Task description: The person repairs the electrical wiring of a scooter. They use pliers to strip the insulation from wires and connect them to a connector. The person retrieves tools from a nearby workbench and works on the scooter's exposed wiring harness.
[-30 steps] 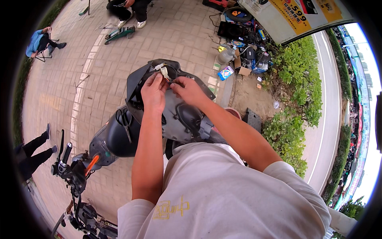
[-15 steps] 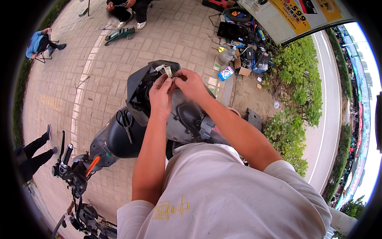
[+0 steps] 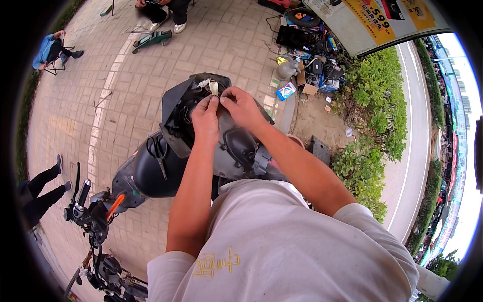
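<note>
A dark plastic scooter panel [image 3: 176, 105] lies in front of me, with white wire connectors [image 3: 214, 88] and thin wires at its top. My left hand [image 3: 205, 117] pinches at the lower end of the larger connector, fingers closed. My right hand [image 3: 240, 109] is closed right beside it, thumb and index finger at the same spot. The small wiring between my fingertips is partly hidden. Black-handled scissors [image 3: 160, 153] rest on the black seat [image 3: 146, 178] to the left of my forearm.
Scooter handlebars [image 3: 81, 199] stand at lower left. A pile of tools and parts [image 3: 317, 65] with a cardboard box sits beside shrubs [image 3: 380, 95] at right. A green jack [image 3: 151, 42] stands near a person's legs [image 3: 178, 15]. A seated person [image 3: 48, 50] and another's legs [image 3: 43, 186] appear left.
Since a second ago both hands have drawn closer together at the connector, my left hand moving right. The connector stands more upright, and my fingers are now lower on it.
</note>
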The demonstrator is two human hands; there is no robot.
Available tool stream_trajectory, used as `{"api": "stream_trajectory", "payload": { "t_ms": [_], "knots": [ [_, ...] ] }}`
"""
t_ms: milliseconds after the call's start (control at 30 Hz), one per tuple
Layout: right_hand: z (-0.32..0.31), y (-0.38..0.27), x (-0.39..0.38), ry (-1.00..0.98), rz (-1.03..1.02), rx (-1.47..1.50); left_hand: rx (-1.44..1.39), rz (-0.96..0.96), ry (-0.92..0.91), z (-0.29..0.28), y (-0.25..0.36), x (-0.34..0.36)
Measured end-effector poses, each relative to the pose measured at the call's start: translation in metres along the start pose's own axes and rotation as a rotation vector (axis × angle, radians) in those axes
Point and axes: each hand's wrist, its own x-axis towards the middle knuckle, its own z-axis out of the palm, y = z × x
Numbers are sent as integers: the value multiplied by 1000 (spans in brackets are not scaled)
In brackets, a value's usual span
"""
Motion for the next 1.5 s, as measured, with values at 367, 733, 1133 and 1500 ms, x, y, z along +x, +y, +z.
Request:
{"api": "stream_trajectory", "payload": {
  "t_ms": [367,733,1133,1500],
  "knots": [
    [-11,-10,12,-50,45,-106,47,-35,-117,-6,12,0],
    [-19,-24,14,-107,-352,-494,144,16,-71,0,8,-4],
    [-21,-4,10,-79,54,53,74,5,-35,2,4,-3],
    [-24,-30,-2,-84,39,-243,42,48,-91,7,12,-6]
  ]
}}
